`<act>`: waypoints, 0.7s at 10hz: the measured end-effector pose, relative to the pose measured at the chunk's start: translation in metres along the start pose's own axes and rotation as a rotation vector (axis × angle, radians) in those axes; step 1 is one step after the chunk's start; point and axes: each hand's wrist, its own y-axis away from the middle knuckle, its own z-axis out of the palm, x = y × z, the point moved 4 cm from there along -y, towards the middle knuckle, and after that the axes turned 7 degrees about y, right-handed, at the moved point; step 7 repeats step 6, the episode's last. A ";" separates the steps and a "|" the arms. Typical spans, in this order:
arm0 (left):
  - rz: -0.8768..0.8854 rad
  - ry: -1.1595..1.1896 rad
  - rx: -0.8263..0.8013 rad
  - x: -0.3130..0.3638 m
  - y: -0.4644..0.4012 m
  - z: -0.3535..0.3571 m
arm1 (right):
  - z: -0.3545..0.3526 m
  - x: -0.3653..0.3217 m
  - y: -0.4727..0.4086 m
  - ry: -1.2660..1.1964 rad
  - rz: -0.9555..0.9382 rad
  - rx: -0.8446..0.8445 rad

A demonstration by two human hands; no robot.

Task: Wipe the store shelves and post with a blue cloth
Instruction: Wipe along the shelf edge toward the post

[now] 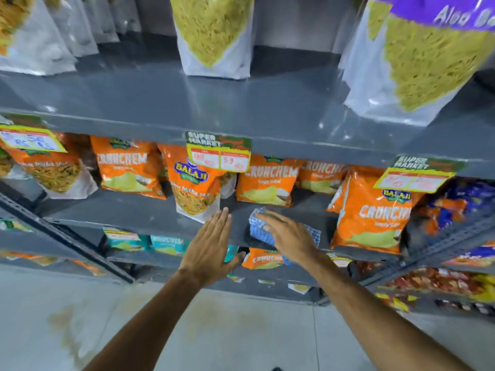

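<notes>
Blue cloth (258,228), checked in white, is seen at centre frame, pressed flat on the front part of the middle grey shelf (150,214). Right hand (288,235) is laid on top of it, fingers spread and extended, palm down; the cloth is held under the palm rather than pinched. One corner of the cloth shows at the far side of the fingertips, another edge at the right of the wrist, hanging over the shelf lip.

Left hand (211,245) is held open just left of the cloth, fingers straight and together, nothing grasped. Its fingertips reach the bottom edge of an orange Balaji snack bag (194,183) (contact cannot be confirmed, the frame is blurred).

Orange Crunchem bags are stood along the same shelf: 1 (128,167) at left of centre, 1 (266,180) directly behind the cloth, 1 larger (372,212) at right, near the shelf edge.

A yellow-and-green price tag (218,151) is fixed to the upper shelf (267,103) edge above the hands. On that upper shelf, clear pouches of yellow sev are stood: 1 (214,33) at top centre, 1 (426,54) at upper right with a purple label.

A slanted perforated post (67,234) is seen at lower left of the frame. Pale tiled floor (241,330) fills the bottom.
</notes>
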 end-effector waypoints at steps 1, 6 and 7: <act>-0.044 0.023 -0.053 -0.007 -0.022 0.040 | 0.034 0.035 -0.008 0.015 0.052 -0.003; -0.118 -0.018 -0.123 -0.005 -0.051 0.082 | 0.079 0.061 -0.014 0.175 -0.105 -0.047; -0.118 -0.018 -0.123 -0.005 -0.051 0.082 | 0.079 0.061 -0.014 0.175 -0.105 -0.047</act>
